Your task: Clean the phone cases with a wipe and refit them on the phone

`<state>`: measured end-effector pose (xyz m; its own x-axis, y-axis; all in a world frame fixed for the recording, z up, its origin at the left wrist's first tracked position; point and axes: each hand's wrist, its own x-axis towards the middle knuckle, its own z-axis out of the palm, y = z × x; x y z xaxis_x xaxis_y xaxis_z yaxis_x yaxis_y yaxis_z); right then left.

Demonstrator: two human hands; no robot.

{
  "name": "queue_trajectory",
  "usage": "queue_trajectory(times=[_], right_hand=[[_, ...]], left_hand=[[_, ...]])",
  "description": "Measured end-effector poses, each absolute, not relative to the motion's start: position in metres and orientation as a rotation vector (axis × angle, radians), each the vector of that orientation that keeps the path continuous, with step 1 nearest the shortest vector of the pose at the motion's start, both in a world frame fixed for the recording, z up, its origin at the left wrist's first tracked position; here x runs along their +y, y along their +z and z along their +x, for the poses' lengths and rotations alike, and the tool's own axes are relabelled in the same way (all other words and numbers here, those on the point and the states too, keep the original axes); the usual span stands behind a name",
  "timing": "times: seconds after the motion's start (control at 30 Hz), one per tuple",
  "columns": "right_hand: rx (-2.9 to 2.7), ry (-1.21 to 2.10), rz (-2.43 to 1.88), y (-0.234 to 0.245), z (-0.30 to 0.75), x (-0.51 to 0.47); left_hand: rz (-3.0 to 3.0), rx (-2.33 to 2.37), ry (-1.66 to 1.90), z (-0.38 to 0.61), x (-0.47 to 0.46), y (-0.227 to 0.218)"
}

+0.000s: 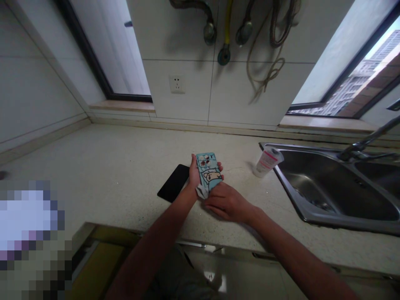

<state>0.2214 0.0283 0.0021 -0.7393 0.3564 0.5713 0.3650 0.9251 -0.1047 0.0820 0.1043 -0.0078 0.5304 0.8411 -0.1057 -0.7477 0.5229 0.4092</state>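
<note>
Lying nearest the body, at the lower edge of the patterned phone [208, 170], the right hand [226, 202] had its fingers bent and close together. A crumpled white scrap [202, 191] showed against its fingertips at the phone's near left corner; whether they pinched it, I could not tell. The left hand [193, 177] was the closer of the two, cradling the phone from beneath, its thumb along the left edge and its fingertips curling past the right. The phone's long axis ran mostly away from the person, the far end, with the camera lenses, leaning slightly left; from the right hand, it lay ahead and a little to the left. A flat black slab [173, 184] rested on the counter [125, 166], just left of the left hand. Farther right, a plastic cup [267, 161] stood beside the sink [331, 193], well apart from both hands. Beyond rose the wall [193, 102].
</note>
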Motion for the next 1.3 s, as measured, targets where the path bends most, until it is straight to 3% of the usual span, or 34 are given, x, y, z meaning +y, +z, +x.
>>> queue_trajectory(times=[0.57, 0.93, 1.3], right_hand=[[-2.425, 0.076, -0.709, 0.019, 0.271, 0.044], [-2.370, -0.175, -0.569, 0.001, 0.233, 0.034], [-2.282, -0.073, -0.683, -0.004, 0.223, 0.036]], left_hand=[[0.247, 0.241, 0.963, 0.074, 0.104, -0.003], [0.198, 0.332, 1.043, 0.085, 0.104, -0.010], [0.254, 0.374, 0.890, 0.104, 0.100, -0.019]])
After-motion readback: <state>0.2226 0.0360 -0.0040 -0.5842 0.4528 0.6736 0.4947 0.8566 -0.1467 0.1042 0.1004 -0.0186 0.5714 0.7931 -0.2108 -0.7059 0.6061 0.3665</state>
